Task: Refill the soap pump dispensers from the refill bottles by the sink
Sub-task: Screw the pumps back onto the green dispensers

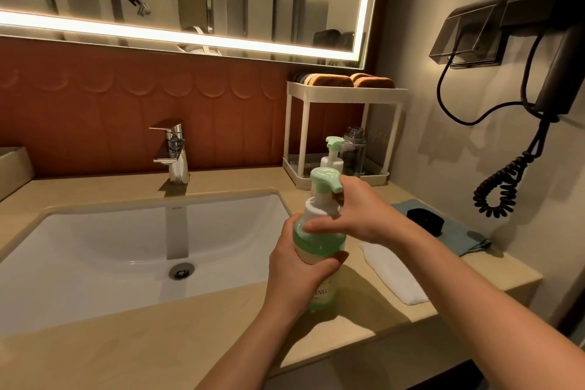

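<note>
A green soap pump dispenser (319, 242) stands on the beige counter (164, 342) just right of the sink, with a white collar and a mint pump head on top. My left hand (296, 269) is wrapped around its body. My right hand (354, 210) grips the white collar below the pump head. A second pump dispenser (332, 155) with a mint head stands farther back, at the foot of the white rack. A clear bottle (354, 152) with no cap stands beside it inside the rack.
The white sink (126, 250) and chrome tap (174, 152) lie to the left. A white rack (342, 133) holding brown pads stands at the back. A folded white cloth (392, 275), a blue cloth with a black object (425, 221), and a wall hairdryer (544, 51) are on the right.
</note>
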`<control>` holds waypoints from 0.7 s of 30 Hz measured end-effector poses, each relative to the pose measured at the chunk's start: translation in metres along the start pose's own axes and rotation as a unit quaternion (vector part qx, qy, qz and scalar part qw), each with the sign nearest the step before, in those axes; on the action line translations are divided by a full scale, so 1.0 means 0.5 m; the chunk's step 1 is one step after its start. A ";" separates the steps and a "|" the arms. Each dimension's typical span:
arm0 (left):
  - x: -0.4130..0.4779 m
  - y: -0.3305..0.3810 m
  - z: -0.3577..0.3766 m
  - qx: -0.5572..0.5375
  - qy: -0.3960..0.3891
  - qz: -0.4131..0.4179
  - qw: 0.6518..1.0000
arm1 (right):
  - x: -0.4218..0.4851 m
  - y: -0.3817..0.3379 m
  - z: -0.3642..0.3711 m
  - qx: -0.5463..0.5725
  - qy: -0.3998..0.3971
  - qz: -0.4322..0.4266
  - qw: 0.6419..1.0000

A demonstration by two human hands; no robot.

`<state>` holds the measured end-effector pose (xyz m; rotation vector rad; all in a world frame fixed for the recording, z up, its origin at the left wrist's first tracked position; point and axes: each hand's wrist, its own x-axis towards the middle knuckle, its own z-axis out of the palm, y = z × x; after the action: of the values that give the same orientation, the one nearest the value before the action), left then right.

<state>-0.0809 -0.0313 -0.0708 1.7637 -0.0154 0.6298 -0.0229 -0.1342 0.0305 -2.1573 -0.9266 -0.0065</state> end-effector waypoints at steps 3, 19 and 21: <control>0.000 -0.004 0.001 0.004 0.004 0.001 1.000 | -0.002 -0.004 0.026 0.010 0.004 0.026 1.000; 0.000 -0.001 0.000 0.009 0.003 0.006 1.000 | 0.000 0.011 0.002 0.052 0.033 0.006 0.998; 0.001 -0.001 0.000 0.013 0.003 0.002 1.000 | 0.006 0.004 0.018 0.057 0.026 0.023 0.998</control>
<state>-0.0799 -0.0311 -0.0712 1.7867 -0.0077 0.6409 -0.0220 -0.1274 0.0238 -2.0638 -0.8276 0.0135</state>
